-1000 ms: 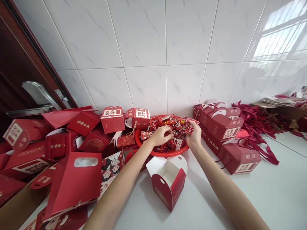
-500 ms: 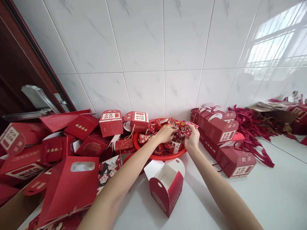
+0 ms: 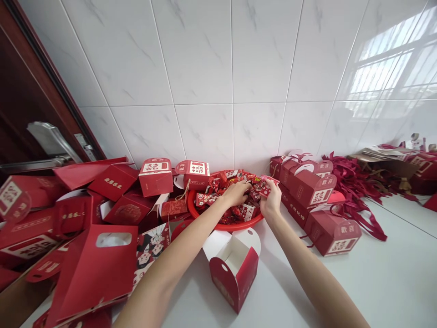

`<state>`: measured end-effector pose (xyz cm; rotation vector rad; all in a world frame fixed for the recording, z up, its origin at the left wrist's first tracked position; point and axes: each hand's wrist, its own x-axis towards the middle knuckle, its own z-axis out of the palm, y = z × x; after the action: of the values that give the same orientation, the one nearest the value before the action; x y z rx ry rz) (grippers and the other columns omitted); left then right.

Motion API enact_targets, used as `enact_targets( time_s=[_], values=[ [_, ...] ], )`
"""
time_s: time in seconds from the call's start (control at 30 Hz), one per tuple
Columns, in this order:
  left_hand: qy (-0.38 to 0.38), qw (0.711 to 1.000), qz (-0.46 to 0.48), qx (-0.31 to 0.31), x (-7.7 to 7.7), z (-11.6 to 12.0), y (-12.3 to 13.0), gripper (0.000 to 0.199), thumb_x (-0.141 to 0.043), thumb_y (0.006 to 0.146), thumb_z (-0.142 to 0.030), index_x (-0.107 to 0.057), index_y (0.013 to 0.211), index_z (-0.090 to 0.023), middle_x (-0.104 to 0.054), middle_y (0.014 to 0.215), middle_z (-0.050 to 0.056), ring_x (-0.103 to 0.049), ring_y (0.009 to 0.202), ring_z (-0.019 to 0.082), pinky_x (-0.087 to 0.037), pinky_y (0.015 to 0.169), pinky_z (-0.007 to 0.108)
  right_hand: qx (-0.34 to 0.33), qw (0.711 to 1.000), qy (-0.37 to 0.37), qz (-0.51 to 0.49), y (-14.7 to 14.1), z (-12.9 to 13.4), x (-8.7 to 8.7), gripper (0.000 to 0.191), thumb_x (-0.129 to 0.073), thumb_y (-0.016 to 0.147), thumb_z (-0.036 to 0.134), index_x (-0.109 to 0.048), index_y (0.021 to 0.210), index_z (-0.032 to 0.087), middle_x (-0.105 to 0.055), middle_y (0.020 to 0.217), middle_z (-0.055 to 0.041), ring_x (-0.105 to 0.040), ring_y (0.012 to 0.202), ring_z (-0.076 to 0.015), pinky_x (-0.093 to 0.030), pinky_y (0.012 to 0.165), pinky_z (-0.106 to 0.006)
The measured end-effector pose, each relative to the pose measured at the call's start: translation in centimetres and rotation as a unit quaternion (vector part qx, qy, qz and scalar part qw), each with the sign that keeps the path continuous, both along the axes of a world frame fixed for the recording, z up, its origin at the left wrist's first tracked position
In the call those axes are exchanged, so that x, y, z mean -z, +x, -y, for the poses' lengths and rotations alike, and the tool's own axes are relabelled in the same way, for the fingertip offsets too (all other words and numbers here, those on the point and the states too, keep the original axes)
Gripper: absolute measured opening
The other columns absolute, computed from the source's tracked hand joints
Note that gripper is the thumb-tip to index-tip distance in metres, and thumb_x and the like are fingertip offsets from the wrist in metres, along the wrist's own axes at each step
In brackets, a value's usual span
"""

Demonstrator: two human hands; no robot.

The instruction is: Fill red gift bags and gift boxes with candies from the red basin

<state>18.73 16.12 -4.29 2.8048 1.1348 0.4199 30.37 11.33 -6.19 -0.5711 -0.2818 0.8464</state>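
A red basin [image 3: 235,226] full of red-wrapped sweets [image 3: 208,199] stands against the wall. My left hand [image 3: 236,193] reaches into the sweets with its fingers bent down among them; whatever the fingertips touch is hidden. At the basin's right side my right hand [image 3: 272,198] is closed on a small red packet [image 3: 267,185]. In front of the basin stands an open red box [image 3: 234,273] with a white inside, its flaps spread.
Red boxes and bags [image 3: 99,269] are heaped at the left, beside a door handle [image 3: 37,162]. Closed boxes [image 3: 312,187] are stacked on the right, with dark red ribbons [image 3: 355,191] behind. A tiled wall [image 3: 205,68] rises at the back.
The whole view has shifted slightly. My left hand has moved a little within the sweets. My right hand still holds the red packet at the basin's right side.
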Motion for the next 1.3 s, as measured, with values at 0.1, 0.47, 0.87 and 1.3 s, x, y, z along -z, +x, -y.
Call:
enact_targets(
  time_s=[0.1, 0.47, 0.87, 1.3],
  values=[
    [-0.008, 0.997, 0.076, 0.005, -0.2, 0.1, -1.3, 0.028, -0.061, 0.084, -0.01, -0.07, 0.109, -0.019, -0.074, 0.114, 0.008, -0.069, 0.11, 0.026, -0.054, 0.098, 0.036, -0.004, 1.0, -0.003, 0.0, -0.2, 0.2, -0.2, 0.018, -0.073, 0.058, 0.023, -0.061, 0.071, 0.021, -0.066, 0.064, 0.0076, -0.062, 0.059, -0.0112, -0.049, 0.056, -0.023],
    [0.002, 0.906, 0.423, 0.014, 0.7, 4.7, -7.5, 0.013, -0.066, 0.087, -0.028, -0.076, 0.09, -0.021, -0.076, 0.101, 0.007, -0.071, 0.099, 0.023, -0.055, 0.094, 0.037, -0.143, 0.986, -0.022, 0.077, -0.1, 0.9, -0.4, 0.019, -0.077, 0.057, 0.026, -0.066, 0.071, 0.02, -0.07, 0.066, 0.0055, -0.063, 0.056, -0.0131, -0.044, 0.049, -0.023],
    [-0.114, 0.872, 0.475, 0.003, 3.5, 7.3, -11.0, 0.01, -0.067, 0.078, -0.024, -0.077, 0.08, -0.02, -0.074, 0.11, 0.01, -0.068, 0.105, 0.023, -0.055, 0.091, 0.036, -0.216, 0.968, -0.021, 0.122, -0.1, 1.6, -0.7, 0.021, -0.081, 0.052, 0.023, -0.067, 0.068, 0.019, -0.071, 0.065, 0.0034, -0.063, 0.057, -0.0127, -0.049, 0.055, -0.023],
    [-0.247, 0.941, 0.202, 0.115, -1.6, 11.0, -12.5, 0.029, -0.056, 0.078, -0.01, -0.081, 0.084, -0.023, -0.066, 0.125, 0.007, -0.065, 0.108, 0.021, -0.053, 0.091, 0.031, -0.356, 0.868, 0.015, 0.345, 0.6, 4.3, -3.3, 0.019, -0.078, 0.069, 0.036, -0.07, 0.075, 0.02, -0.073, 0.077, -0.0021, -0.068, 0.077, -0.0209, -0.052, 0.072, -0.031]
  ],
)
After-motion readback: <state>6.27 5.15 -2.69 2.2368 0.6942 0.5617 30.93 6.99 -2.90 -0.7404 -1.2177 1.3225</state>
